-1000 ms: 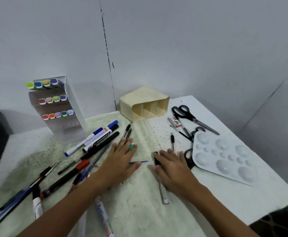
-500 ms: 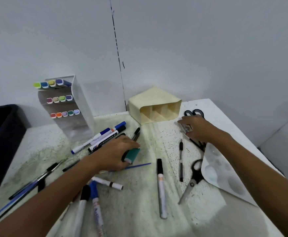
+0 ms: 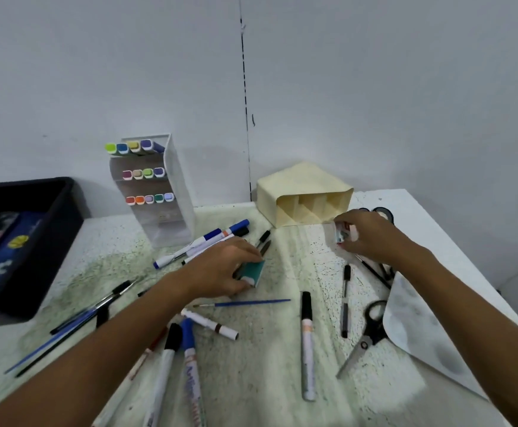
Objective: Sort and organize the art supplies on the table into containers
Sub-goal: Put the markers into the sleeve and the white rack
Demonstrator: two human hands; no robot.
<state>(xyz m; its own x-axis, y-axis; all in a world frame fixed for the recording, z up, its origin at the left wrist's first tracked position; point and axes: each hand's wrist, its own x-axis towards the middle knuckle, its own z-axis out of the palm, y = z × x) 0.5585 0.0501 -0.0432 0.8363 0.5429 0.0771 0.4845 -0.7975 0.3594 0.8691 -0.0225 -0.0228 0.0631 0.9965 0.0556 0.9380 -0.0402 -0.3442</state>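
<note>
Barely started: markers (image 3: 307, 346), pens and scissors (image 3: 365, 335) are scattered mid-frame on the counter (image 3: 282, 396). A teal eraser (image 3: 251, 271) is gripped by the left hand (image 3: 220, 268), a small tube (image 3: 342, 234) pinched by the right hand (image 3: 365, 235) beside the empty cream organizer (image 3: 303, 192), upper centre.

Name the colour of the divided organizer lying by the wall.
Pale cream yellow organizer, seen in the head view.

L hand (image 3: 220, 269) grips teal eraser (image 3: 251, 271), R hand (image 3: 365, 234) pinches small tube (image 3: 342, 232)

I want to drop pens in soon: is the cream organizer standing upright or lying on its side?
On its side. The cream organizer lies on the table with its compartment openings facing sideways toward the camera, not upward.
</note>
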